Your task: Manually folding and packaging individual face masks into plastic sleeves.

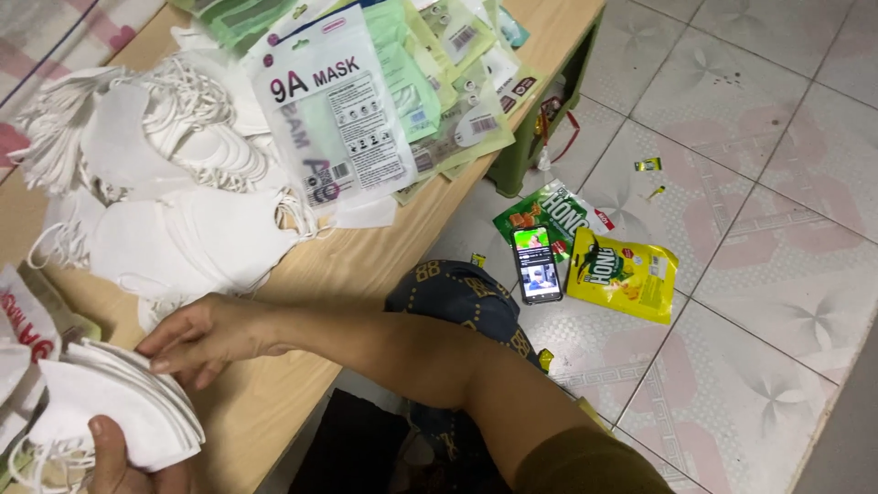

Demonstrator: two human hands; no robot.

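Here, your left hand (119, 457) clamps a stack of folded white masks (123, 402) at near left, your right hand (206, 338) fingering its top edge, fingers loosely apart.

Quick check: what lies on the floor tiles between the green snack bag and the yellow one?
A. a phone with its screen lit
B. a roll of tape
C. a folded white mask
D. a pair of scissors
A: a phone lies screen-up and lit, between the green bag and the yellow bag.

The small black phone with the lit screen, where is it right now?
In the head view, the black phone lies flat on the tiled floor, right of the wooden table, between a green snack packet and a yellow snack packet.
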